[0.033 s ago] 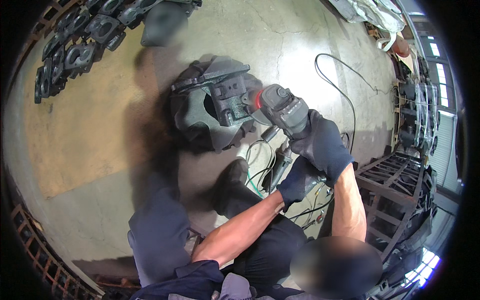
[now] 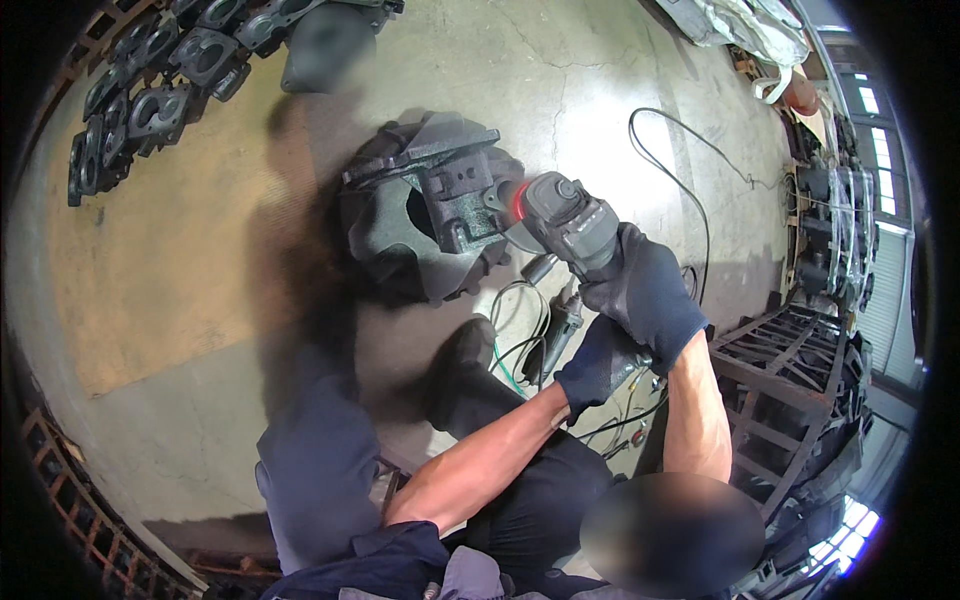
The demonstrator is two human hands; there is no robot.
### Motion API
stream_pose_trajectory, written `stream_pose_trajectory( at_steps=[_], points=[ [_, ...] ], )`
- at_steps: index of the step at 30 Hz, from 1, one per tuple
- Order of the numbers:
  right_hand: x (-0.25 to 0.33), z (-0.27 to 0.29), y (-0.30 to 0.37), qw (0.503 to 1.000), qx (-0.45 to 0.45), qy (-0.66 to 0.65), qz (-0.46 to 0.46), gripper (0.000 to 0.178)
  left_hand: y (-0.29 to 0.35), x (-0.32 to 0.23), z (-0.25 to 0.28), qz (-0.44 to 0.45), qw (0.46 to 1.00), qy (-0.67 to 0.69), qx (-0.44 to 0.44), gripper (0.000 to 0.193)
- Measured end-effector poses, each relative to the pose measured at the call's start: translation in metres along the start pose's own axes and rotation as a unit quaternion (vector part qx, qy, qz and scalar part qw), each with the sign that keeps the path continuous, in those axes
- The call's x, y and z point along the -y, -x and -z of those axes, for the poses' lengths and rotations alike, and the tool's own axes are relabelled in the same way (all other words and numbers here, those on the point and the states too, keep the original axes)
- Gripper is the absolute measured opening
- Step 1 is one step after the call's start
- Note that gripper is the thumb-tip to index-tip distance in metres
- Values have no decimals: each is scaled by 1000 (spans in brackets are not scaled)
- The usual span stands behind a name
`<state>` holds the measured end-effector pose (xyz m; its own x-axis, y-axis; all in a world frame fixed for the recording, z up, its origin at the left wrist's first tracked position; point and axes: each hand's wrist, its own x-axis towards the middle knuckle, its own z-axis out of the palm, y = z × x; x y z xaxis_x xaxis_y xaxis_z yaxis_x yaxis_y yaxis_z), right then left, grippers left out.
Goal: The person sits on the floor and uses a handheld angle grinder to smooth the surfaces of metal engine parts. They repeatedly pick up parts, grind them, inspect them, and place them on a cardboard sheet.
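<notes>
I have the angle grinder (image 2: pixel 562 218) clamped in both gloved hands: my right hand (image 2: pixel 645 285) wraps tight around the grey body just behind the head, and my left hand (image 2: pixel 598 362) closes on the rear handle lower down, nearer my body. The grinder is dark grey with a red band at the neck, and its disc end meets the right side of the cast metal housing (image 2: pixel 425 205) directly ahead of my grip. That housing is a rough, dark, matte casting standing on the concrete floor (image 2: pixel 200 300), with a flat flange along its top edge, a blocky boss facing the disc and a hollow opening to the left of it. The power cord (image 2: pixel 690 190) loops away over the floor beyond my right hand and doubles back toward me. Left of the grip the floor lies open and bare as far as a row of similar dark castings (image 2: pixel 150 100) far off to the upper left, well apart from the work. Right of my forearm a black steel frame rack (image 2: pixel 790 380) stands near, hemming that side in. Below the grip, loose thin wires (image 2: pixel 520 345) lie by my dark shoe (image 2: pixel 465 350), so room there is tight
</notes>
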<state>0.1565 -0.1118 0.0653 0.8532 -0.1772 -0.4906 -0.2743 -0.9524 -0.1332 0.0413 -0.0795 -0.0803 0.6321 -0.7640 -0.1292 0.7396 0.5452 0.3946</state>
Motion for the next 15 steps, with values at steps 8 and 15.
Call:
stream_pose_trajectory(
  at_steps=[8,15],
  points=[
    [-12,-7,3,997,-35,-64,-17,56,7,-38,-6,42,988,-144,36,50],
    [-9,-9,-3,998,-11,-60,-10,57,11,-32,4,6,997,-83,11,49]
  ],
)
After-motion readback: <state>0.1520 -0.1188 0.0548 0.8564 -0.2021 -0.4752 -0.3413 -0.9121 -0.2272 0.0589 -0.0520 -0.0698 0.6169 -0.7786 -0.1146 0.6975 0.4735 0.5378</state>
